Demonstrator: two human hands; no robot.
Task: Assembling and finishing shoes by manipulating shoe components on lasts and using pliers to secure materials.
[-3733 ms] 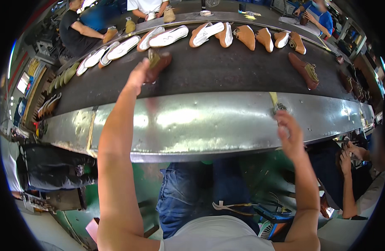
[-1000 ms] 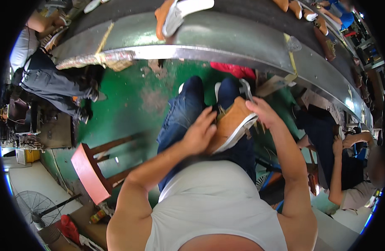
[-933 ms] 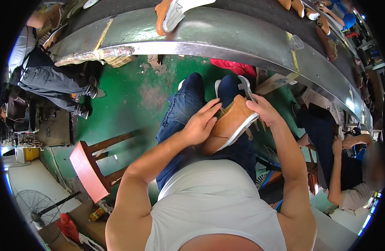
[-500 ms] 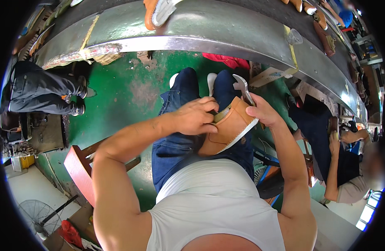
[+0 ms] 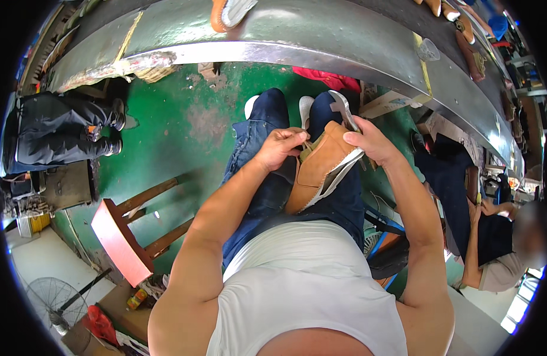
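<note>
A tan leather shoe (image 5: 324,166) with a pale, stitched-looking sole edge rests tilted over my lap, its toe toward me and its opening facing left. My right hand (image 5: 374,142) grips the heel end, thumb on the leather. A grey metal tool (image 5: 343,107) with a curved head, like pincers, sticks out past the same hand; part of it is hidden. At the shoe's opening my left hand (image 5: 283,148) has thumb and fingers pinched together beside the olive lining. What they pinch is too small to make out.
A metal-edged bench (image 5: 267,52) runs across the far side, with another tan shoe (image 5: 227,15) on it. A wooden chair (image 5: 122,240) stands left, a fan (image 5: 52,299) lower left. One person's legs (image 5: 65,130) show left; another person (image 5: 472,219) sits right.
My left hand has shifted up and changed from bent fingers over the opening to a pinch. The shoe has turned, showing more of its sole side. My left elbow has come inward.
</note>
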